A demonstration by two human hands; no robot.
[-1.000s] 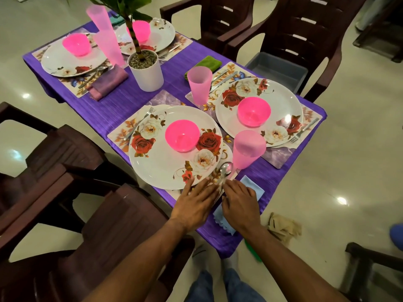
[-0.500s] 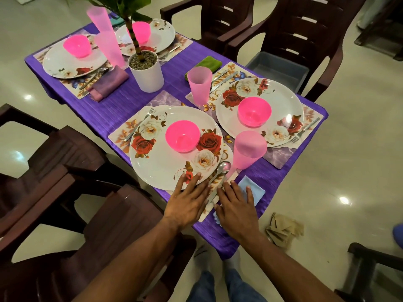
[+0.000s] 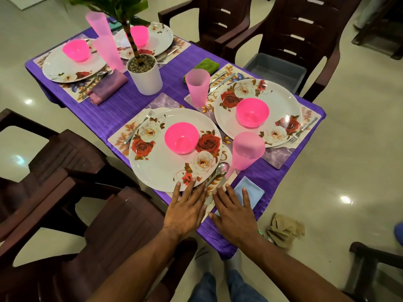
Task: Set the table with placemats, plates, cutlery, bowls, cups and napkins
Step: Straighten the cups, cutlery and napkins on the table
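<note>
Head view, read from left to right. Dark brown plastic chairs (image 3: 65,171) stand along the left edge of a table covered by a purple tablecloth (image 3: 122,107). At far left, a floral plate (image 3: 65,68) carries a pink bowl (image 3: 76,50); a folded purple napkin (image 3: 106,87) lies just beside it, next to cutlery on the placemat. Two tall pink cups (image 3: 104,42) stand between this setting and a white plant pot (image 3: 145,76) filled with pebbles. Behind the pot, a second plate (image 3: 159,40) holds another pink bowl (image 3: 138,35).

In the near setting, a fork (image 3: 139,127) lies on the placemat (image 3: 122,136) to the left of a rose-patterned plate (image 3: 161,168), which bears a pink bowl (image 3: 181,137). The left hand (image 3: 185,211) lies flat and open, fingers spread, its fingertips touching the plate's near rim; it grips nothing. A spoon (image 3: 220,171) rests just right of the plate. The right hand (image 3: 235,216), likewise flat and open, covers part of a light blue napkin (image 3: 250,188) at the table's near edge without gripping it. A pink cup (image 3: 245,151) stands beyond the napkin.

Further right, a pink cup (image 3: 197,87), a green napkin (image 3: 206,66) and cutlery flank a fourth plate (image 3: 281,99) with its pink bowl (image 3: 252,112); a fork (image 3: 303,129) lies at its right. A grey bin (image 3: 274,69) sits on a chair, and crumpled brown paper (image 3: 285,231) lies on the floor.
</note>
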